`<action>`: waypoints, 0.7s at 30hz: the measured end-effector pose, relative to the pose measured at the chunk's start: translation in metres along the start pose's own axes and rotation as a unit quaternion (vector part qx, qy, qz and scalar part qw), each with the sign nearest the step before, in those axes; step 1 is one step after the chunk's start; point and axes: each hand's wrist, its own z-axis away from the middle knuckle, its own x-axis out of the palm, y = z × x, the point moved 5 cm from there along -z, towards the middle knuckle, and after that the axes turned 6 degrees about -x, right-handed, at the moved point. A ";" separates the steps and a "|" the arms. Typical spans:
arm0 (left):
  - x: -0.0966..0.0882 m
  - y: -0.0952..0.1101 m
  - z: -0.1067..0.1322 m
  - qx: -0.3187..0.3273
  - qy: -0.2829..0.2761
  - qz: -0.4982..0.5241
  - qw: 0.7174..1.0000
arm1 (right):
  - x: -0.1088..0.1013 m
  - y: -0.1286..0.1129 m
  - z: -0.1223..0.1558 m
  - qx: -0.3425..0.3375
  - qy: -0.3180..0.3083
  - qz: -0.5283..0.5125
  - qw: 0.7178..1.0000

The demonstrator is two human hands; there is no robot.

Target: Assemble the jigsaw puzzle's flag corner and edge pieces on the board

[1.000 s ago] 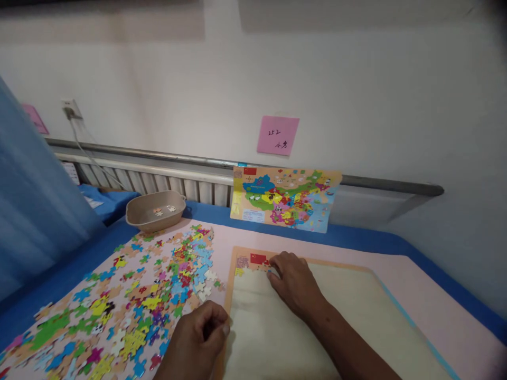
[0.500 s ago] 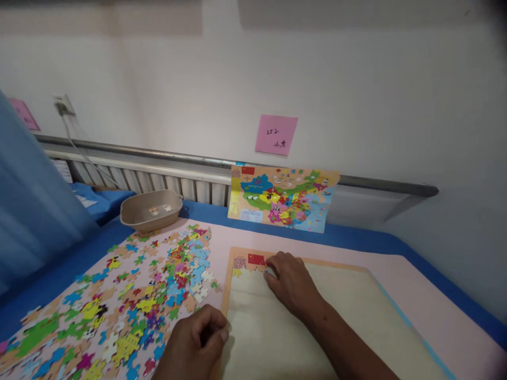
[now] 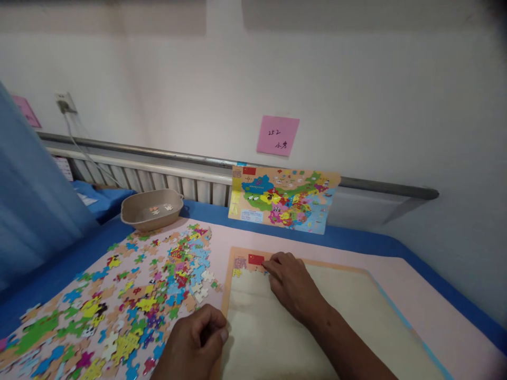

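A puzzle tray (image 3: 301, 261) with a pale inside lies on the pink table in front of me. A few joined pieces with a red flag (image 3: 253, 260) fill its top left corner. My right hand (image 3: 291, 282) rests palm down in the tray, fingertips pressed against those pieces just right of the flag; whether a piece is under them I cannot see. My left hand (image 3: 196, 340) is curled loosely at the tray's near left edge, thumb against the fingers, and what it holds, if anything, is hidden. Many loose coloured pieces (image 3: 130, 295) lie spread to the left.
A colourful map picture (image 3: 283, 199) leans against the wall rail behind the tray. A beige basket (image 3: 152, 209) with a few pieces stands at the back left. A pink note (image 3: 277, 135) is stuck on the wall. Blue cloth (image 3: 31, 195) hangs at the left.
My right hand's fingertips have crept slightly left towards the red flag pieces. My left hand has stayed curled in place. The view shifted a little.
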 end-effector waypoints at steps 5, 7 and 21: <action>0.001 -0.001 -0.001 -0.002 -0.011 -0.004 1.000 | 0.000 0.000 -0.001 0.001 0.003 0.010 1.000; 0.001 0.000 0.000 -0.005 -0.014 -0.005 1.000 | 0.000 0.000 -0.001 0.000 0.004 0.013 1.000; 0.000 -0.001 0.000 -0.005 -0.013 -0.006 1.000 | -0.001 -0.001 -0.004 -0.007 -0.004 0.039 0.999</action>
